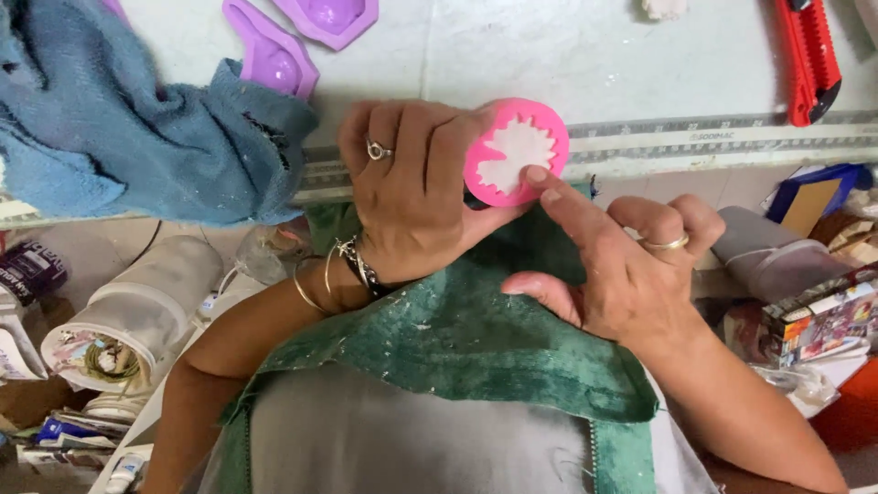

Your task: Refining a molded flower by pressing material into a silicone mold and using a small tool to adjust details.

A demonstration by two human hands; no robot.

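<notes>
Above green cloth, left hand holds pink mould.

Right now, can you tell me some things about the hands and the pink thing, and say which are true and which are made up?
1. The left hand holds a round pink mould with a white spiky filling. True.
2. The right hand is gripping the red utility knife. False: the knife lies alone on the table, and the right hand's index finger touches the mould's lower edge.
3. A blue towel lies on the table to the left of the hands. True.
4. The two purple moulds are stacked on the pink mould. False: they lie apart, farther back on the table.
5. A green cloth lies on the person's lap. True.
</notes>
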